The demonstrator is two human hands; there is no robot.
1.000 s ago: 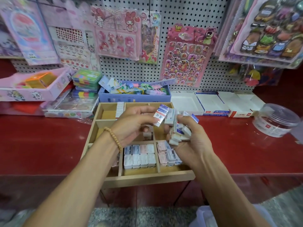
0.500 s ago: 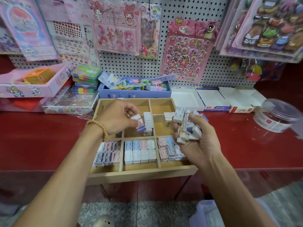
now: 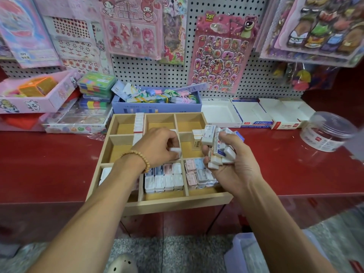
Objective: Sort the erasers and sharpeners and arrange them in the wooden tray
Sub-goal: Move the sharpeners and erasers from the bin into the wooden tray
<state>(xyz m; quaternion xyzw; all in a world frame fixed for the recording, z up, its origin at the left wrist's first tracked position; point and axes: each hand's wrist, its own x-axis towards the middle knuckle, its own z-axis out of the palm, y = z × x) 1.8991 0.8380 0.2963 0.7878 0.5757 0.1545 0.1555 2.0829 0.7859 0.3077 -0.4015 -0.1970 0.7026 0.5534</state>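
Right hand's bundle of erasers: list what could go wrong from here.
1. The right hand clutches a loose heap of erasers over the wooden tray; one could slip out and land among the sharpeners in the front compartments.
2. The left hand, setting a single eraser into the middle compartment, might knock over the erasers stood on end nearby.

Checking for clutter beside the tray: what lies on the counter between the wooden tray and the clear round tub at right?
Head view: between the wooden tray and the clear tub, the red counter is bare.
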